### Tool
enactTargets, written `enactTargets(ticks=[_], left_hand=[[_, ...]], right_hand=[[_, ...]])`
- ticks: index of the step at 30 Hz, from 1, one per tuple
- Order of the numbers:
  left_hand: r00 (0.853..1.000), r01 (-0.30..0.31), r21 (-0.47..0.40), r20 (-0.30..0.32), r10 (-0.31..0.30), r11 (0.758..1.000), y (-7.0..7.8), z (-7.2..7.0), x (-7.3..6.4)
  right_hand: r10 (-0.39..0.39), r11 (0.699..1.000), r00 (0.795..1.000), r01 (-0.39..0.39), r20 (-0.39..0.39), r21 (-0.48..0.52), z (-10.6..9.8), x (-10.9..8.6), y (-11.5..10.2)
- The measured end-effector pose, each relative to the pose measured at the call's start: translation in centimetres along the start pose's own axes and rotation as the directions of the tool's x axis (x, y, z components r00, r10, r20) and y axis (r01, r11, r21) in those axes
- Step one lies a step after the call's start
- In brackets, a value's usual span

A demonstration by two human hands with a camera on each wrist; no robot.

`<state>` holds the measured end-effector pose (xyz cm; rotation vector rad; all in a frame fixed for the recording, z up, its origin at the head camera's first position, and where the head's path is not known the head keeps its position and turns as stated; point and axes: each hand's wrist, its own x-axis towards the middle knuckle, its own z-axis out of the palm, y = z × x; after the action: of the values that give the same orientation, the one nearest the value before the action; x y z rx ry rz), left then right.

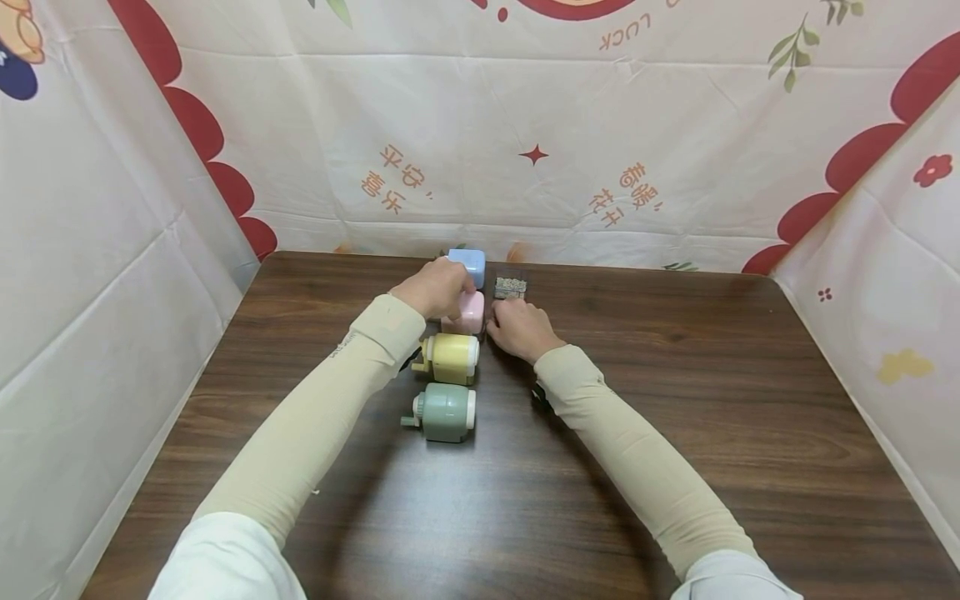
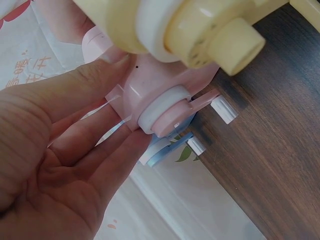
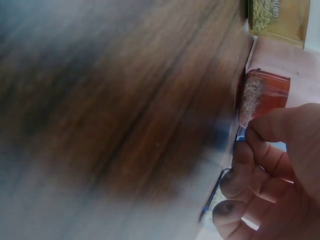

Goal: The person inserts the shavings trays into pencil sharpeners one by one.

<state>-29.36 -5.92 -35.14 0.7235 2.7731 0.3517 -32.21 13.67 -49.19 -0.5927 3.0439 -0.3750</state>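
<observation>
Thumb and fingers of my left hand (image 1: 437, 287) hold a pink crank pencil sharpener (image 1: 471, 312) from its crank side. In the left wrist view its white collar and crank (image 2: 205, 101) point away from the palm. My right hand (image 1: 522, 328) is at the sharpener's other end, its fingers curled. In the right wrist view the thumb and index fingertips are right at the lower end of the pink sharpener's reddish shavings drawer (image 3: 274, 92); I cannot tell whether they pinch anything. Just beyond them lies a clear drawer of shavings (image 1: 511, 288).
A blue pencil sharpener (image 1: 471, 265) stands behind the pink one, at the table's back edge. Nearer are a yellow sharpener (image 1: 453, 358) and a green one (image 1: 446, 412), in the same row. A printed cloth (image 1: 480, 125) hangs behind the wooden table (image 1: 675, 400).
</observation>
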Motion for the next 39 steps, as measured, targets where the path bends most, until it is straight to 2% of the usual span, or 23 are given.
enactTargets(ticks=[4,7,8,15,23,27,33,39], left_hand=[[1.000,0.007,-0.006,-0.002,-0.007,1.000,0.0,0.0,0.0],[1.000,0.007,-0.008,-0.001,-0.007,1.000,0.1,-0.1,0.0],[1.000,0.007,-0.007,0.000,-0.007,1.000,0.1,-0.1,0.0],[1.000,0.009,-0.016,-0.001,-0.009,1.000,0.0,-0.1,0.0],[1.000,-0.004,-0.028,-0.007,0.004,1.000,-0.2,0.3,0.2],[1.000,-0.018,-0.023,-0.001,0.017,1.000,-0.3,0.6,0.1],[0.999,-0.046,0.001,-0.005,0.046,0.999,0.0,0.8,-0.4],[0.996,-0.088,0.040,-0.012,0.088,0.995,0.4,1.0,-1.0]], right_hand=[[0.002,1.000,1.000,-0.003,0.015,0.008,-1.4,-0.9,-1.3],[0.026,1.000,0.999,-0.026,0.043,0.001,-3.9,-2.3,-3.6],[0.022,1.000,0.999,-0.022,0.044,0.000,-4.0,-2.3,-3.7],[-0.023,0.999,1.000,0.023,0.006,-0.025,-0.7,-0.3,-1.0],[-0.023,1.000,1.000,0.022,0.007,0.018,2.9,1.1,1.4],[-0.012,0.998,0.999,0.010,0.033,0.067,2.8,0.8,1.2],[-0.020,0.994,0.998,0.013,0.062,0.110,1.6,-0.2,0.4],[-0.051,0.992,0.999,0.048,0.018,0.120,2.7,0.4,2.2]])
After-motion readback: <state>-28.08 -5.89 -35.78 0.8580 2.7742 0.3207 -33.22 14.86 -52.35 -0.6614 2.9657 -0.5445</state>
